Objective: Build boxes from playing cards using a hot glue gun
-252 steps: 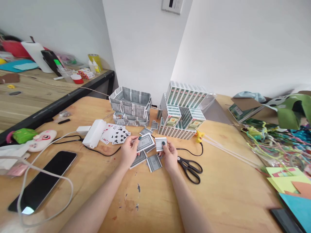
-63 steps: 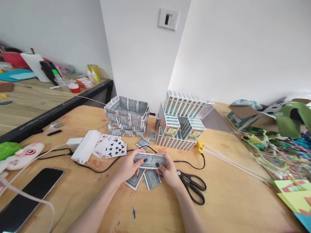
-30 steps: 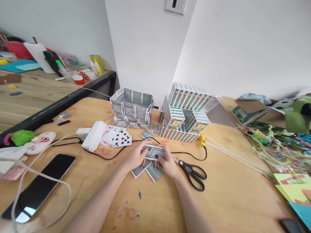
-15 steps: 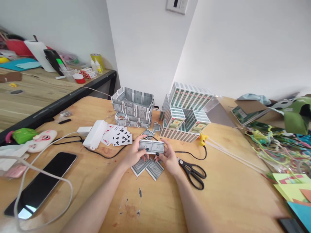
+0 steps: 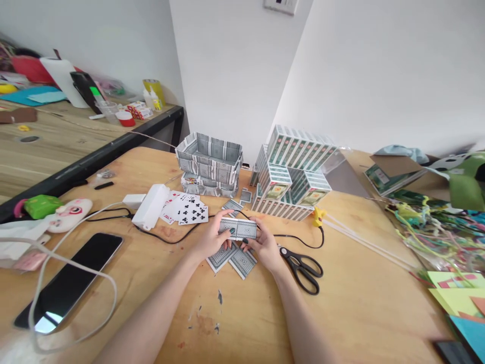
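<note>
Between my two hands is a strip of playing cards (image 5: 238, 229), its grey patterned backs facing me. My left hand (image 5: 215, 236) grips its left end, thumb on the front. On the right end my right hand (image 5: 262, 244) holds it the same way, fingers behind. Below the hands, loose playing cards (image 5: 243, 262) lie face down on the table. Behind them stands a basket made of folded cards (image 5: 209, 157). Face-up cards (image 5: 191, 211) are fanned out to the left. Black-handled scissors (image 5: 303, 269) lie beside my right wrist.
Stacked card boxes (image 5: 296, 172) stand at the back right. A white adapter (image 5: 151, 206) and a phone (image 5: 71, 283) with a looping cable lie left. A yellow glue gun tip (image 5: 319, 216) with black cord sits near two clear sticks. Tangled cords (image 5: 435, 232) cover the right side.
The view has shifted slightly, so the table's things appear a little to the right and higher. Both hands keep their hold on the card strip, which has barely moved.
</note>
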{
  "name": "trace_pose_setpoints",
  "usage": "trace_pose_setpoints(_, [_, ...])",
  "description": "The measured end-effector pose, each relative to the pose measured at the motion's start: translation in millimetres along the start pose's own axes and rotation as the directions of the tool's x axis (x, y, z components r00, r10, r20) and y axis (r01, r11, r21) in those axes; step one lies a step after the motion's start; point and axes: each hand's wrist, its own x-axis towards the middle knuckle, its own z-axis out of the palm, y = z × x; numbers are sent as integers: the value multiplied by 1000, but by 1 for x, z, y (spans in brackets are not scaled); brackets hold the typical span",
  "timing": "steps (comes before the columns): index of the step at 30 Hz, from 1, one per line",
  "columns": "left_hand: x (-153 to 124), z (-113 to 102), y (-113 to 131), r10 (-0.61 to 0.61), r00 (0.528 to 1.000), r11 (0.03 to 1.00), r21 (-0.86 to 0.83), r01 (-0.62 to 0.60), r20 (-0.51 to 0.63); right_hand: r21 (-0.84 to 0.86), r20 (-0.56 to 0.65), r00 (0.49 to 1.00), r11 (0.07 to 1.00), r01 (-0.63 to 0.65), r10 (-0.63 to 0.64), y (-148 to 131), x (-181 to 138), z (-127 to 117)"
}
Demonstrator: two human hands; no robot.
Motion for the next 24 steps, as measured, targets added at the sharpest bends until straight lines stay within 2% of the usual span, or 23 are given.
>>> trace_pose_setpoints(4, [0,0,7,12,999,994,-105,-16,-42,28,-25,999,999,22,-21,-5,-1,4])
trace_pose_setpoints(6, [0,0,9,-3,1000,989,-145,0,-21,43,-61,998,998,35,-32,-6,-1,5])
trace_pose_setpoints(10, [0,-2,8,-43,998,988,-146,50,51,78,-121,992,996,44,-34,-4,-1,3])
trace_pose_setpoints(15, [0,-2,8,-27,1000,981,-194,29,12,94,-138,990,995,38,-25,0,0,2])
trace_pose_setpoints(20, [2,-2,8,-63,997,998,-12,63,-49,51,-115,993,998,-34,40,-2,-1,4])
trace_pose_setpoints(24, [6,-4,4,4,991,987,157,17,-131,1,-101,994,999,-48,48,-6,-2,4])
